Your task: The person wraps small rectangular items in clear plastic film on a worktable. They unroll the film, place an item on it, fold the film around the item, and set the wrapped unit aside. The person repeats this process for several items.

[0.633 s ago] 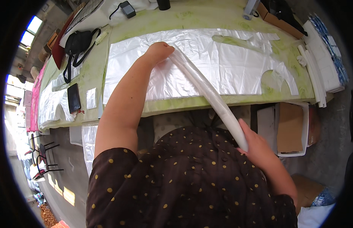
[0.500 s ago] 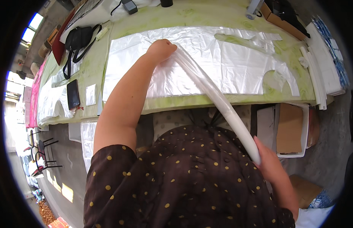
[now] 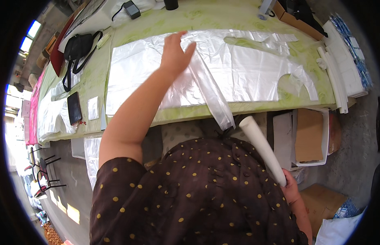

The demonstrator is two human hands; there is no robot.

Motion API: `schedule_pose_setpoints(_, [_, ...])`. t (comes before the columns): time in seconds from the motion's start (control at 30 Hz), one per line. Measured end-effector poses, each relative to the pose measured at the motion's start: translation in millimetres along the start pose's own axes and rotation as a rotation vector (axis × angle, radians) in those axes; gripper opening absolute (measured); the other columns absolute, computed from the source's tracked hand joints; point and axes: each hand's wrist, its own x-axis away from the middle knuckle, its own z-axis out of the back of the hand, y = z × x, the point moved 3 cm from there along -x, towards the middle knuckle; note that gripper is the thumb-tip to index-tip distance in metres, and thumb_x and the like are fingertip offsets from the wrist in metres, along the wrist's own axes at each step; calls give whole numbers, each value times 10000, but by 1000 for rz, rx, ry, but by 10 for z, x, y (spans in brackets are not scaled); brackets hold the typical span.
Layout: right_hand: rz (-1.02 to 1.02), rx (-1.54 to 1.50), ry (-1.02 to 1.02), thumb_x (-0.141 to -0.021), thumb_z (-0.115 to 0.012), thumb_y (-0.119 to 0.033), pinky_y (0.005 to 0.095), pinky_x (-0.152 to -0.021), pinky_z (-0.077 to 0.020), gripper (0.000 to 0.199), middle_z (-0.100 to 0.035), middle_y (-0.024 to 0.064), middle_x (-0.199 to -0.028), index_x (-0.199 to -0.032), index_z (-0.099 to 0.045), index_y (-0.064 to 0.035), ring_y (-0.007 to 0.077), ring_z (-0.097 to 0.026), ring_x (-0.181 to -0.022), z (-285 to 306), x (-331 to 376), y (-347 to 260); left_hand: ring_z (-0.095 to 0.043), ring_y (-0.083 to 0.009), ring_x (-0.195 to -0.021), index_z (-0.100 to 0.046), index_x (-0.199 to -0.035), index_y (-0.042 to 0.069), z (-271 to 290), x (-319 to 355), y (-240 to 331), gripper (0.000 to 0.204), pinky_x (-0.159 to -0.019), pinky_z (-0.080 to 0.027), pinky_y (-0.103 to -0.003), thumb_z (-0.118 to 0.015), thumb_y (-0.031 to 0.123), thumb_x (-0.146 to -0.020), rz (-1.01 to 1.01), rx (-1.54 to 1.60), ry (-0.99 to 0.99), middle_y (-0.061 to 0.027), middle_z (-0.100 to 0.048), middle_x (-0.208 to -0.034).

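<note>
A white tube point(image 3: 263, 151) slants in front of my body, its upper end bare, and my right hand point(image 3: 290, 186) grips its lower end. Over the table, my left hand point(image 3: 176, 55) has its fingers apart and holds nothing. Beneath it lies a wide, shiny, translucent plastic sheet point(image 3: 247, 75) with curved cut-outs at its right side. A narrow folded strip of plastic point(image 3: 214, 96) runs down from near my left hand and hangs past the table's front edge, apart from the tube.
A green patterned cloth point(image 3: 198, 20) covers the table. On its left are a black bag point(image 3: 77, 49), a phone point(image 3: 74, 108) and a small white packet point(image 3: 93, 108). White rolls point(image 3: 334, 81) lie at the right edge. A bin with cardboard point(image 3: 309, 136) stands below.
The plastic strip has come off the tube and now hangs over the table edge. My left hand has opened and moved slightly up; my right hand has drawn the tube down and back.
</note>
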Motion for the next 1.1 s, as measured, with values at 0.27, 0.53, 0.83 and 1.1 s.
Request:
schedule_pose_setpoints(0.27, [233,71,84,-809,-706,-84,367,-1046,-456,630,-629,123,-1295,-1409,-523,-31,230,-587,-1221,49,-956,-972,-249,-357,-1526,-348,-1547,44,161,1343,749,887,-1255,-191,-527,-745,370,-824,-519,-212,-721,-182,-343,-1593])
schedule_pose_setpoints(0.53, [645,724,86,-828,-755,-250,460,-917,-481,526,-644,158,-1093,-1315,-622,-102,378,-599,-1024,-121,-2085,-2311,-332,-307,-1499,-474,-1488,78,216,1453,705,660,-1251,-244,-490,-550,38,-833,-633,-177,-687,-113,-432,-1558])
schedule_pose_setpoints(0.83, [461,866,434,-845,-717,-287,447,-933,-482,538,-645,144,-1132,-1343,-621,-105,369,-586,-1058,153,-2890,-2297,-198,-307,-1559,-416,-1543,142,188,1461,773,697,-1273,-152,-503,-533,83,-858,-640,-278,-776,-86,-289,-1663])
schedule_pose_setpoints(1.1, [1087,748,223,-744,-790,-207,471,-1091,-383,628,-546,115,-1356,-1345,-616,-147,346,-489,-1271,-809,-2275,-2383,-488,-314,-1323,-517,-1446,123,355,1431,750,696,-1211,-282,-513,-669,62,-770,-385,-132,-495,-96,-545,-1360])
